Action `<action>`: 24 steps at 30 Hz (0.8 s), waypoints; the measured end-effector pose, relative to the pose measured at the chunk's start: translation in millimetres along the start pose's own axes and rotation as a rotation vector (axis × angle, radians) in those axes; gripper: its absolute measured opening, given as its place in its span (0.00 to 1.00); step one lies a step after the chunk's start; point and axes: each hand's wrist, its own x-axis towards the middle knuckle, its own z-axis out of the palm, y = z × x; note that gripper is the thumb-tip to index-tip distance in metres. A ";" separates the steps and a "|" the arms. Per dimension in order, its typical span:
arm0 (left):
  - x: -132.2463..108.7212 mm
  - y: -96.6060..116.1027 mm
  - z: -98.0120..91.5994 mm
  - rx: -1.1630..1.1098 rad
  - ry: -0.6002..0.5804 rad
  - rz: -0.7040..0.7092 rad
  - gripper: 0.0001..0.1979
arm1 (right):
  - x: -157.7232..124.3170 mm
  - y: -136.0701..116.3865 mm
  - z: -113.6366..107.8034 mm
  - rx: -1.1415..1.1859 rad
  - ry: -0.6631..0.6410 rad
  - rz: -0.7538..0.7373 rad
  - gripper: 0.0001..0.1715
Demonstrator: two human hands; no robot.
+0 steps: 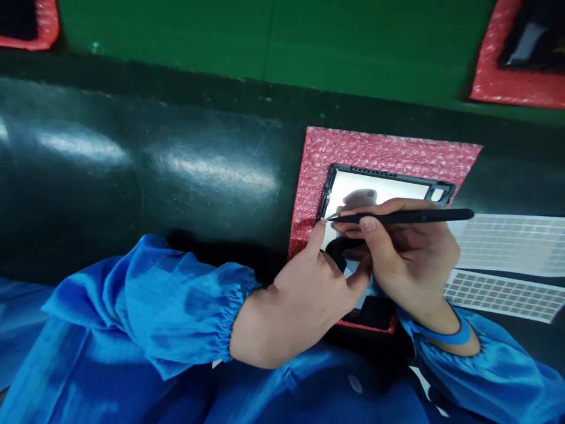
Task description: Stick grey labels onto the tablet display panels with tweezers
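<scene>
A flat tablet-sized panel (388, 185), with a black frame and a shiny white inner face, lies on a pink bubble-wrap sheet (375, 144). My right hand (401, 253) is closed around black tweezers (410, 216), held pen-like and pointing left. Their tips are at the panel's left edge, beside a tiny pale piece. With its index finger stretched out, my left hand (304, 300) touches that same edge close to the tips. Its thumb is spread toward my right hand, and some of its fingers are hidden. Both hands cover much of the panel's lower part.
To the right lie a sheet of pale label strips (512, 244) and a sheet of small grey squares (507, 294). Beyond the dark tabletop (203, 206) runs a green surface (265, 41). It carries red bubble wrap (498, 82) under a dark device, and another red-edged pad (48, 26).
</scene>
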 end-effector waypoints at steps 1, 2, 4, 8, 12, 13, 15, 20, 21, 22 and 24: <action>0.1 -1.5 0.1 -0.003 0.005 0.005 0.18 | 0.0 -0.2 0.1 -0.005 0.001 -0.002 0.10; 0.3 -2.9 0.8 -0.005 0.017 0.004 0.18 | 0.0 -0.1 0.2 -0.007 -0.001 0.000 0.10; 1.5 -5.4 3.3 -0.019 0.042 0.003 0.17 | 0.5 1.2 0.4 0.002 -0.003 0.013 0.09; 6.3 -11.4 2.6 -0.083 0.015 0.054 0.18 | 2.4 4.3 -0.9 0.072 0.013 0.019 0.08; -1.8 -19.8 -13.8 -0.141 0.024 0.112 0.16 | -0.8 -1.7 -15.5 0.128 0.061 -0.067 0.08; -7.8 -21.6 -17.4 -0.160 0.053 0.045 0.15 | -3.0 -4.0 -23.3 0.124 0.091 -0.101 0.08; -22.6 -23.9 -19.4 -0.167 0.089 -0.256 0.18 | -8.6 -6.8 -44.0 0.087 0.178 -0.155 0.10; -45.8 -19.7 6.9 -0.563 0.077 -0.780 0.14 | -19.6 10.4 -106.8 -0.031 0.419 -0.119 0.11; -45.5 -16.9 13.7 -0.678 0.124 -0.769 0.13 | -20.1 17.0 -116.8 -0.042 0.443 -0.105 0.12; -44.0 -13.4 19.8 -0.760 0.184 -0.749 0.13 | -20.0 23.6 -125.0 -0.043 0.457 -0.094 0.12; -38.3 -4.5 29.3 -0.853 0.295 -0.718 0.13 | -18.7 34.7 -136.0 -0.029 0.469 -0.058 0.13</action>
